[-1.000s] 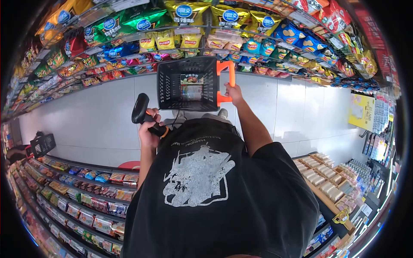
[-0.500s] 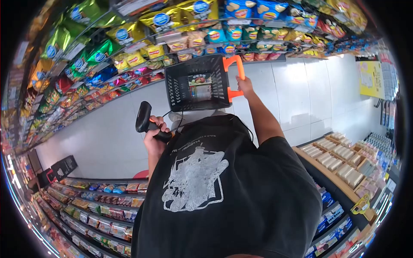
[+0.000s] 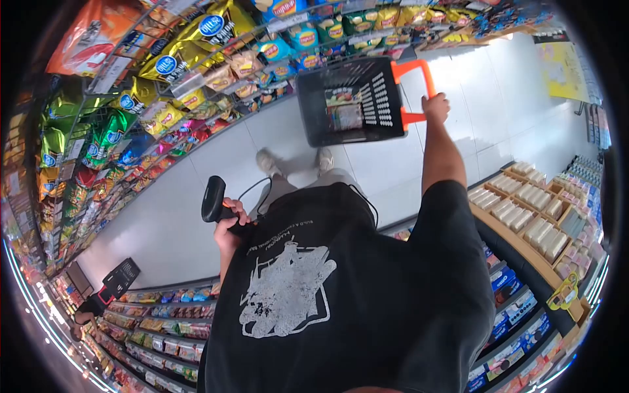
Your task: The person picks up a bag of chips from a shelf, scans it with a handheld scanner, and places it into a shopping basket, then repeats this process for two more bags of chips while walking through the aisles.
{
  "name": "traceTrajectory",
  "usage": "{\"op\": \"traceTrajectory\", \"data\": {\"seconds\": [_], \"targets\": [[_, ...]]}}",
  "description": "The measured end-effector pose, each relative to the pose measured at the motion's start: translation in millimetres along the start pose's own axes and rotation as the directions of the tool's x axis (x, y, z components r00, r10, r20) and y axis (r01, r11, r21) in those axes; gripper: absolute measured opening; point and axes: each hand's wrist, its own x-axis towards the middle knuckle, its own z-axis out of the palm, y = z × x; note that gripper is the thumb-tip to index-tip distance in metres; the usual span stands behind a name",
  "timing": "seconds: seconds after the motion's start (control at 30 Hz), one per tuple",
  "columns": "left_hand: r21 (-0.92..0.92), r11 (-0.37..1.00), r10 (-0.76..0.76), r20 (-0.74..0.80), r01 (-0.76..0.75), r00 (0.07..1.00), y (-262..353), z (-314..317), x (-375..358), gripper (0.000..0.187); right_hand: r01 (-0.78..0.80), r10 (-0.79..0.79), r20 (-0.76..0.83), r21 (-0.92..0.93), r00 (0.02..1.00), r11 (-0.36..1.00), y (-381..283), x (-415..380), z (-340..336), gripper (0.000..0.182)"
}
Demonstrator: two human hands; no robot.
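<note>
My right hand [image 3: 436, 107] is closed around the orange handle [image 3: 414, 67] of a black shopping basket [image 3: 316, 108]. The basket hangs tilted in front of me, beside the snack shelves, and a few flat printed packages [image 3: 344, 109] lie at its bottom; their kind cannot be made out. On the other side, my left hand [image 3: 229, 223] grips a black handheld barcode scanner [image 3: 213, 199] with its head up. A thin black cord [image 3: 252, 187] loops between the scanner side and my shirt.
Shelves of bagged chips [image 3: 304, 36] curve along the front and left. Packaged-snack shelves [image 3: 167, 327] stand behind me. At right are a wooden display of wrapped goods [image 3: 514, 216] and a yellow sign [image 3: 562, 71]. Another person with a dark basket [image 3: 121, 278] is at lower left.
The basket and my right hand have swung to the right, and the basket has tilted. My feet now show on the floor. The shelves have shifted in view; the scanner stays in my left hand.
</note>
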Motion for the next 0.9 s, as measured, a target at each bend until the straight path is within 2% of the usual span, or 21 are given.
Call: {"op": "traceTrajectory", "data": {"seconds": [0.07, 0.1, 0.13, 0.2, 0.23, 0.27, 0.33, 0.4, 0.43, 0.47, 0.5, 0.53, 0.57, 0.6, 0.63, 0.73, 0.8, 0.9], "targets": [[0.029, 0.999, -0.032, 0.009, 0.032, 0.999, 2.5, 1.0, -1.1, 0.036, -0.100, 0.100, 0.009, -0.013, 0.995, 0.995, 0.9, 17.3, -11.7, 0.074], [0.045, 0.998, -0.042, 0.021, 0.041, 0.999, 6.1, 1.4, 0.9, 0.036, -0.127, 0.126, 0.078, 0.008, 0.989, 0.992, -3.0, 19.5, -22.6, 0.078], [0.063, 0.997, -0.054, 0.032, 0.051, 0.998, 10.6, 1.2, 2.0, 0.037, -0.127, 0.115, 0.171, 0.064, 0.979, 0.990, -1.1, 32.2, -21.8, 0.083], [0.110, 0.992, -0.072, 0.024, 0.069, 0.997, 18.5, 8.5, 5.9, 0.037, -0.106, 0.077, 0.186, 0.149, 0.979, 0.983, 5.5, 29.1, -28.0, 0.092], [0.131, 0.989, -0.080, 0.031, 0.075, 0.996, 22.3, 14.0, 11.5, 0.037, 0.004, -0.021, 0.095, 0.177, 0.995, 0.984, 16.9, 23.9, -23.9, 0.097], [0.139, 0.987, -0.090, 0.057, 0.082, 0.994, 25.2, 16.6, 18.7, 0.037, 0.144, -0.140, -0.036, 0.164, 0.989, 0.976, 31.2, 21.9, -10.1, 0.094], [0.142, 0.985, -0.111, 0.107, 0.095, 0.988, 25.1, 20.9, 32.1, 0.038, 0.409, -0.376, -0.287, 0.063, 0.881, 0.910, 57.7, 13.9, 22.4, 0.089], [0.139, 0.984, -0.136, 0.159, 0.114, 0.978, 23.6, 30.0, 48.0, 0.037, 0.535, -0.515, -0.380, -0.061, 0.769, 0.843, 74.4, -28.8, 39.9, 0.074], [0.139, 0.982, -0.151, 0.179, 0.127, 0.972, 20.8, 34.9, 53.6, 0.037, 0.628, -0.539, -0.379, 0.164, 0.752, 0.761, 84.8, -49.1, 63.2, 0.063], [0.135, 0.982, -0.157, 0.187, 0.133, 0.970, 16.9, 40.4, 57.9, 0.037, 0.394, -0.476, -0.007, 0.572, 0.880, 0.720, 89.6, -85.3, 71.1, 0.059], [0.135, 0.981, -0.164, 0.197, 0.138, 0.967, 12.8, 46.9, 62.6, 0.037, 0.385, -0.439, 0.008, 0.467, 0.898, 0.796, 107.2, -130.0, 115.8, 0.051], [0.139, 0.980, -0.171, 0.208, 0.144, 0.963, 9.3, 53.0, 66.6, 0.037, 0.169, -0.338, 0.338, 0.441, 0.878, 0.881, 124.6, -167.8, 162.6, 0.047], [0.141, 0.977, -0.193, 0.254, 0.161, 0.948, 3.2, 54.8, 71.6, 0.036, 0.160, -0.339, 0.563, 0.343, 0.754, 0.926, 144.4, -208.5, 212.9, 0.044], [0.162, 0.970, -0.219, 0.273, 0.180, 0.937, -3.0, 57.8, 75.4, 0.037, 0.183, -0.430, 0.687, 0.404, 0.587, 0.896, 185.1, -253.4, 296.2, 0.036], [0.181, 0.963, -0.247, 0.288, 0.200, 0.925, -10.2, 60.5, 78.0, 0.037, 0.148, -0.352, 0.804, 0.321, 0.479, 0.935, 205.0, -300.0, 307.1, 0.034], [0.209, 0.941, -0.324, 0.334, 0.265, 0.885, -33.9, 61.4, 86.6, 0.038, -0.004, -0.102, 0.944, 0.109, 0.313, 0.994, 261.2, -393.8, 292.3, 0.030], [0.221, 0.923, -0.376, 0.354, 0.314, 0.856, -45.5, 66.2, 88.7, 0.038, -0.080, -0.001, 0.967, 0.022, 0.256, 0.997, 285.4, -423.7, 267.2, 0.029], [0.235, 0.918, -0.385, 0.352, 0.318, 0.853, -50.7, 84.2, 94.4, 0.038, -0.172, 0.083, 0.973, -0.046, 0.216, 0.984, 315.9, -445.1, 264.8, 0.028]]}}
